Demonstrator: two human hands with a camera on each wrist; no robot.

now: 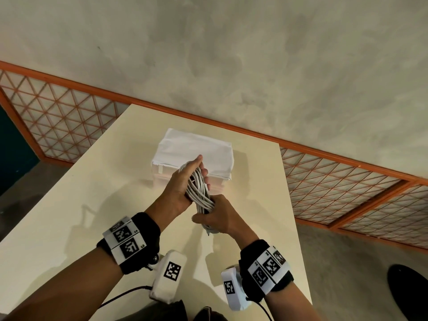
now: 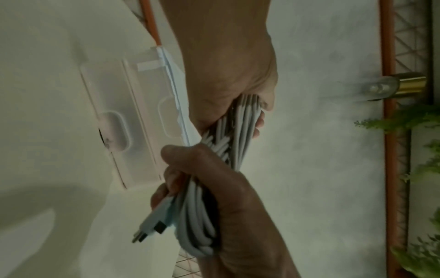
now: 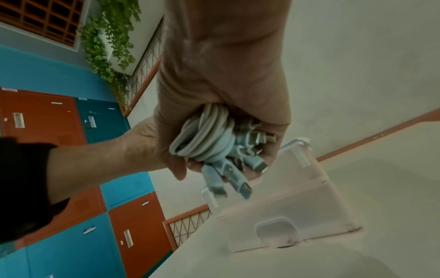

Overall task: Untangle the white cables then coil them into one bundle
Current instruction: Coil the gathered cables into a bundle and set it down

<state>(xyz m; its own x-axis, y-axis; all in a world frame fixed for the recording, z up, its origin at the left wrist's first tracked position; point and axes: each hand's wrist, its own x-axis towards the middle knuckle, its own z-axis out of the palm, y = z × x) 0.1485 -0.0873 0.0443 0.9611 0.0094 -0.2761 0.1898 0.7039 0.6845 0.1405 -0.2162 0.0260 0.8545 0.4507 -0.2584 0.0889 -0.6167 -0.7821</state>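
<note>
Scene: a person is holding a hank of white cables (image 1: pixel 199 190) in mid-air over a cream table (image 1: pixel 92 193), just in front of a lidded translucent plastic box (image 1: pixel 193 154).
L hand (image 1: pixel 183 185): taking the far end of the hank, fingers curled round the loops w/ thumb lying along the top; strands are crossing between the two grips.
R hand (image 1: pixel 216 215): fist clamped on the near end, fingers wrapped tight together round the looped cords; plug ends (image 3: pixel 234 169) are sticking out below the fist.
Progress: judging by the gathered loops, untangling looks mostly done & coiling is under way; crossed strands mid-hank suggest it isn't neat yet.
Handling: cords look light, soft, springy, smooth-jacketed, so loops are likely to slip or fan out if either grip loosens. Best hold is probably across the whole hank at both ends, plugs kept inside one fist so they aren't dangling or snagging.
Hard to see: no. of cables can't be told; L fingertips are partly behind the cords; plug types are blurred in R wrist view; box contents are hidden by the white lid; whether any knot remains inside the hank can't be made out.
</note>
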